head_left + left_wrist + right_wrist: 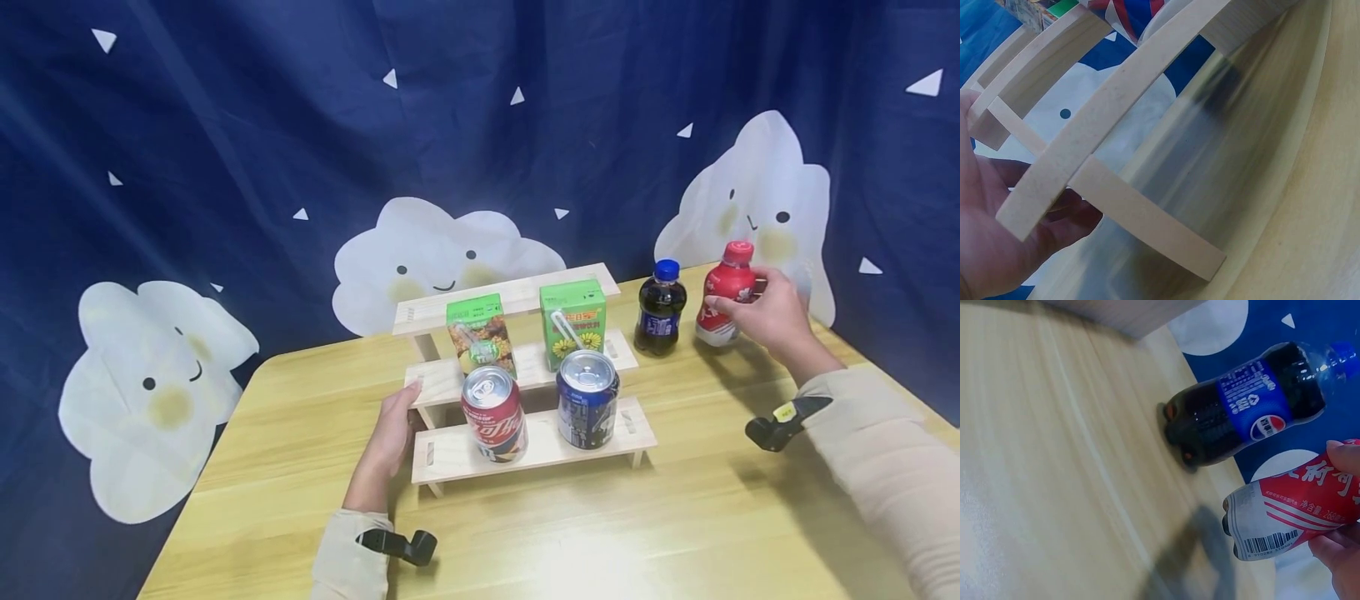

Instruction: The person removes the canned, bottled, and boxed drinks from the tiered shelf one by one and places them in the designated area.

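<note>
A three-step wooden rack (pixel 525 375) stands on the table, and my left hand (pixel 392 429) grips the left end of its middle step. The left wrist view shows the thumb on that shelf's edge and the fingers (pixel 1069 219) behind the end. My right hand (pixel 780 317) holds a red-capped bottle (pixel 1300 509) with a red and white label round its upper part. The bottle tilts slightly; its shadow falls apart from its base. To its left stands a blue-capped cola bottle (pixel 660 308), upright on the table.
On the middle step stand two green drink cartons, a brown-fronted one (pixel 482 337) and a flowered one (pixel 573 321). A red can (pixel 495 417) and a dark blue can (pixel 588 404) occupy the lowest step. A blue curtain (pixel 300 125) hangs behind the table (pixel 285 467).
</note>
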`<state>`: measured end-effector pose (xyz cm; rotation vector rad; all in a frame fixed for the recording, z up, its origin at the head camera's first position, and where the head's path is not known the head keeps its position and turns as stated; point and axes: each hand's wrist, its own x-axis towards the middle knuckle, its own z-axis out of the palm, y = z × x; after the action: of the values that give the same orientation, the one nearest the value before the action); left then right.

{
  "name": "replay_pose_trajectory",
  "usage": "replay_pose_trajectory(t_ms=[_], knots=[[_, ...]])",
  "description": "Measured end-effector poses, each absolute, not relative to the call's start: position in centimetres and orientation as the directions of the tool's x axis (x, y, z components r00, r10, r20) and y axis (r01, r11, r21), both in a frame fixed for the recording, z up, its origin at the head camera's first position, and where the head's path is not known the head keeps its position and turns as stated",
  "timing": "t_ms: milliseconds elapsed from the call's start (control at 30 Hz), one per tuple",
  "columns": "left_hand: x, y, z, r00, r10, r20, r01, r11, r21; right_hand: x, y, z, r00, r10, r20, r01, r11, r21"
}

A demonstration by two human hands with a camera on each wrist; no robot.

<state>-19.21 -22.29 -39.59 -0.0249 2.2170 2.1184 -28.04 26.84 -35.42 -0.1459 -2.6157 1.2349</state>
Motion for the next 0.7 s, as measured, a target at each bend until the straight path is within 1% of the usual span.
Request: replay_pose_trajectory(t_ms=[233,700], knots=[[-19.0,-22.4,-39.7,-0.997,0.044,-0.057,-0.055,0.058,0.997,-28.1,26.8,-36.3,-0.968,0.187,0.17,-0.013,0.635,-0.773],[-19.1,-22.2,-39.7,-0.998,0.034,-0.044,-0.043,0.033,0.999,-28.5,26.6,-36.8,-0.969,0.218,0.118,0.046,0.626,-0.778]])
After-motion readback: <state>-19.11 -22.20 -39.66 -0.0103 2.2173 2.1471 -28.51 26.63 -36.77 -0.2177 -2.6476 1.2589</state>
